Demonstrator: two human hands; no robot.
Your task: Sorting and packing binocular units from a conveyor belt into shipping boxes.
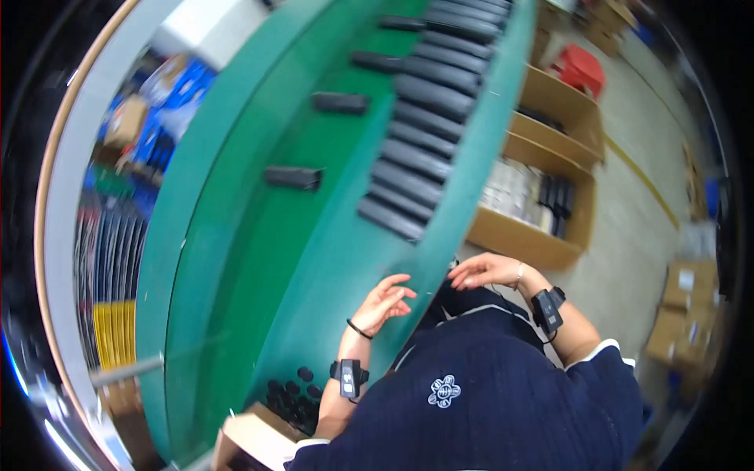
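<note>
My left hand (383,304) hovers at the near edge of the green work table, fingers apart and nothing in them. Beside it, past the table's edge, my right hand (488,271) hangs with loosely bent, spread fingers and holds nothing visible. Ahead of both hands lies a close row of black tube-like pieces (416,165) along the table's right side. A few similar black pieces (293,177) lie singly on the brighter green belt (251,251). Several small round black discs (292,396) are heaped by my left forearm.
An open cardboard box (530,243) with white and black items stands to the right, another box (577,118) behind it. A red stool (579,71) is farther back. An opened carton (259,439) sits at lower left. Stacked cartons (683,306) stand far right.
</note>
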